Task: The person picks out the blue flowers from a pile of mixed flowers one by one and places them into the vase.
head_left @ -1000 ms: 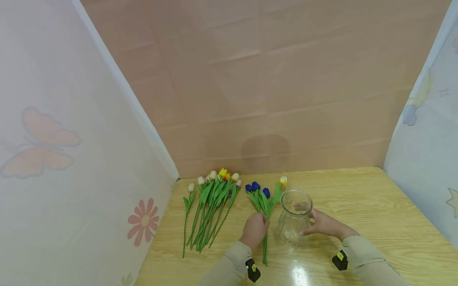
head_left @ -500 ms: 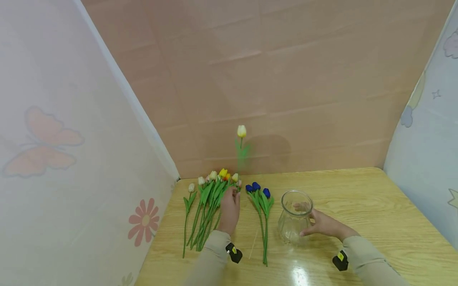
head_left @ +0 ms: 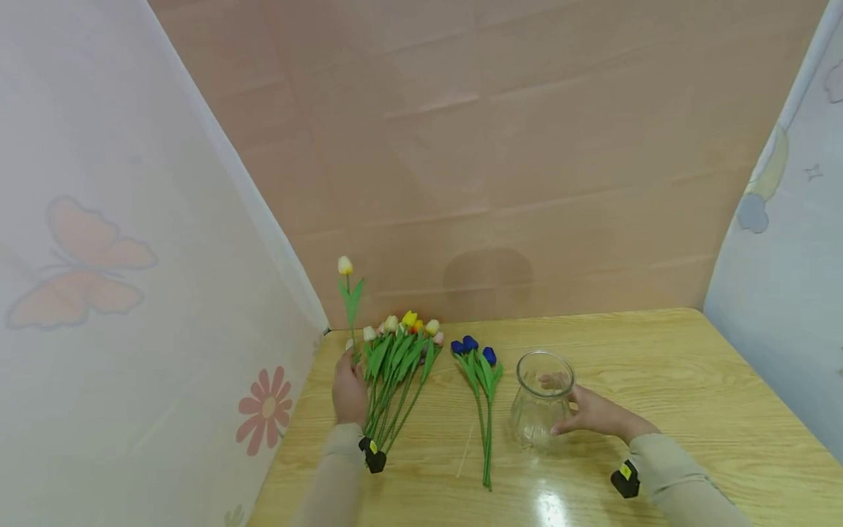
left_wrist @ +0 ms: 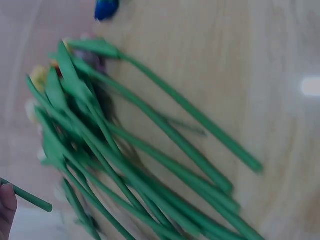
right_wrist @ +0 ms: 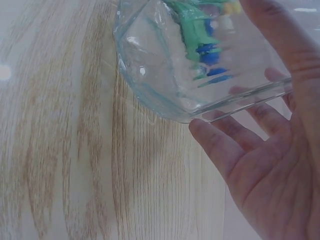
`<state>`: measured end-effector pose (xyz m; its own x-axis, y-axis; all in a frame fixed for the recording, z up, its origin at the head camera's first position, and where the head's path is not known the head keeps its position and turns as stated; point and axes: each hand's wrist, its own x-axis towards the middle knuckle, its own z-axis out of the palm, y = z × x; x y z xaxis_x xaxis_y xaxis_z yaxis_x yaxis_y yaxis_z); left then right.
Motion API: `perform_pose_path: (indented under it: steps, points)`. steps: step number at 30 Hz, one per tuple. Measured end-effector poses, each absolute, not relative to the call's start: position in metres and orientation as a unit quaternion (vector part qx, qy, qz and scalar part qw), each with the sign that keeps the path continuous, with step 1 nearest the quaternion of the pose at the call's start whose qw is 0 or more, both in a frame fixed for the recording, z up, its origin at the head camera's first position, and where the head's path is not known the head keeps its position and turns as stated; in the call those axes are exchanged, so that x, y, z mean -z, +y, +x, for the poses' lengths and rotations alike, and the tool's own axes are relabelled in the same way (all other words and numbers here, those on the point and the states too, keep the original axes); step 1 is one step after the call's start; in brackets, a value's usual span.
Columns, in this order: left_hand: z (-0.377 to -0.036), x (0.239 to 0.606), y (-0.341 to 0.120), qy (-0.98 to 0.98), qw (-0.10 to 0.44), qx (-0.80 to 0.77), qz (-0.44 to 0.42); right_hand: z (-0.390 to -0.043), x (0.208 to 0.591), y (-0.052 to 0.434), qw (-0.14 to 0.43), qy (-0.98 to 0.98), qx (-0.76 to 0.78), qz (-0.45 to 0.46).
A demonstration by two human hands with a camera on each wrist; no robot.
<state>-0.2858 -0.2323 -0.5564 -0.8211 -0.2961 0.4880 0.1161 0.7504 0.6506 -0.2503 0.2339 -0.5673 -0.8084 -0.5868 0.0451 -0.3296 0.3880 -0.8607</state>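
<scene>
— Where do things stand with the flowers?

— My left hand (head_left: pixel 349 391) pinches the lower stem of one pale yellow tulip (head_left: pixel 345 265) and holds it upright at the far left of the table (head_left: pixel 658 380), its head up against the brown back wall (head_left: pixel 500 146). The left wrist view shows only the cut end of that stem (left_wrist: pixel 27 197) beside my fingertip (left_wrist: pixel 7 202).

— And the other hand?

— My right hand (head_left: pixel 596 411) is cupped round the glass vase (head_left: pixel 541 399), which stands upright on the table right of centre. My fingers lie along its far side and show through the glass, and my thumb is on the near side. From the right wrist it is the same: my palm and fingers (right_wrist: pixel 225 150) are against the vase wall (right_wrist: pixel 165 65).

— Is anything in the vase?

— No. It looks empty, with not one stem inside. As I judge it, none of the arranging is done and all of the filling is left.

— Where are the rest of the flowers?

— The mixed bunch (head_left: pixel 395 366), in white, yellow, orange and pink, lies flat just right of my left hand, with heads toward the far edge and stems toward me. The three blue tulips (head_left: pixel 479 369) lie between that bunch and the vase, near the vase but not touching it. The tulip I hold is well apart from the vase, with both groups between them.
</scene>
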Motion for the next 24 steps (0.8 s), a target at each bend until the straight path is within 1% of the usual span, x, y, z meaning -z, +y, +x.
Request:
perform_pose_path:
  steps: [6, 11, 15, 21, 24]
  points:
    - [-0.273, 0.581, -0.259, -0.928, 0.238, 0.274, 0.082, -0.250, 0.566, 0.234, 0.132, 0.824, 0.475, -0.280]
    - [-0.267, 0.594, -0.267, -0.950, 0.197, 0.230, 0.077, -0.248, 0.564, 0.234, 0.130, 0.827, 0.472, -0.277]
    - [-0.266, 0.602, -0.270, -0.961, 0.145, 0.215, 0.091, -0.248, 0.564, 0.234, 0.133, 0.825, 0.475, -0.277]
    - [-0.262, 0.600, -0.268, -0.974, 0.067, 0.187, 0.110, -0.248, 0.566, 0.234, 0.134, 0.825, 0.474, -0.279]
    - [-0.258, 0.596, -0.266, -0.979, 0.048, 0.164, 0.108, -0.248, 0.566, 0.234, 0.132, 0.826, 0.471, -0.279]
